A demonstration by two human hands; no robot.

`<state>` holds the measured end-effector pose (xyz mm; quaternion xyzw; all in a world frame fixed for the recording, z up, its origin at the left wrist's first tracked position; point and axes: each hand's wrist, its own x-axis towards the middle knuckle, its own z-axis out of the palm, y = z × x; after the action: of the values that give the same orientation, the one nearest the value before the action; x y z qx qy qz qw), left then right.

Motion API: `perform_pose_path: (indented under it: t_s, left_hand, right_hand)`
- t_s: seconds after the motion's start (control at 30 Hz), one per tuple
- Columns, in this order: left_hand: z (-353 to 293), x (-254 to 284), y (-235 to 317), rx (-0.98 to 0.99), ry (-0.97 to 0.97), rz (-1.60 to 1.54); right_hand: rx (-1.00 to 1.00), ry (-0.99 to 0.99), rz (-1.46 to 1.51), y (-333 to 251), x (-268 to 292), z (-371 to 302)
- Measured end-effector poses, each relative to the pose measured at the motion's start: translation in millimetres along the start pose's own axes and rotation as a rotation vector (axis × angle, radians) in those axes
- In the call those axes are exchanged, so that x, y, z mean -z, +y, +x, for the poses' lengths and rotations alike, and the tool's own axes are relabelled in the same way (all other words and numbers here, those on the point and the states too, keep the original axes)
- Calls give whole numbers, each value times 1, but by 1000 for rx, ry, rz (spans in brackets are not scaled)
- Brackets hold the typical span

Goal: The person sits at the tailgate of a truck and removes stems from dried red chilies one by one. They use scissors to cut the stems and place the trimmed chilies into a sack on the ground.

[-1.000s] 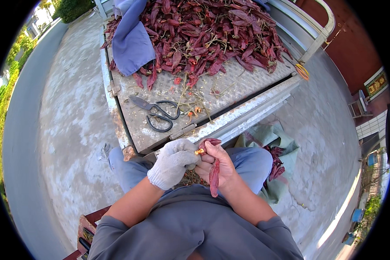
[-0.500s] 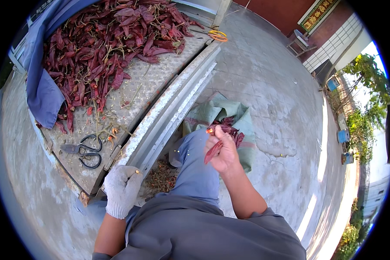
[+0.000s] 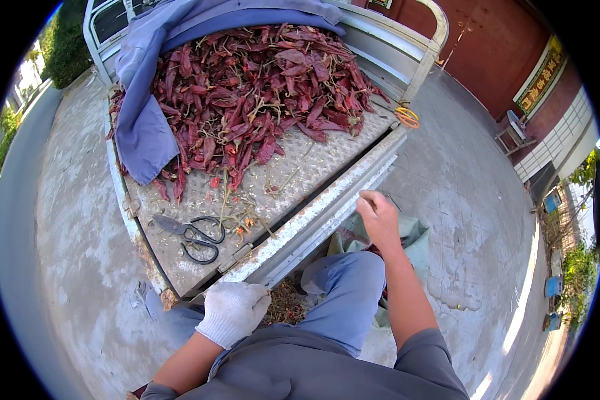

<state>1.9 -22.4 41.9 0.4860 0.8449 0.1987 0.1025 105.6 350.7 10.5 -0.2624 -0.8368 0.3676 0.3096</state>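
Observation:
A large heap of dried red chili peppers (image 3: 267,87) covers the far part of the metal truck bed (image 3: 300,173). My left hand (image 3: 233,308), in a white knit glove, is closed beside the bed's near corner; anything in its fingers is hidden. My bare right hand (image 3: 379,219) is closed just beyond the bed's side rail, fingers curled, with no pepper showing. Under my right forearm stands a pale green woven sack (image 3: 415,241), partly covered by my knee. Black-handled scissors (image 3: 181,229) lie on the bed, apart from both hands.
Blue cloth (image 3: 147,143) drapes over the heap's left and back. Loose stems and pepper bits (image 3: 247,221) lie near the scissors. An orange coil (image 3: 407,118) hangs at the bed's far right corner. Plant debris (image 3: 287,300) lies on the ground between my legs.
My view has turned left. The red pepper my right hand held is out of it, and that hand has reached forward to the rail. The small bit in my left fingertips no longer shows.

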Motion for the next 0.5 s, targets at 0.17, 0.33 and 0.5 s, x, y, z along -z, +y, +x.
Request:
perform_pose_path:
  t_s: [0.17, 0.33, 0.5]
  left_hand:
    - [-10, 16, 2, -6, -44, -74]
    - [-24, 22, -9, 13, -46, -64]
    - [-34, 19, -24, -1, 54, -105]
  right_hand:
    - [401, -248, -146, -94, -107, 75]
    - [355, -409, -538, -117, -159, 112]
    - [490, -345, -408, -110, -165, 111]
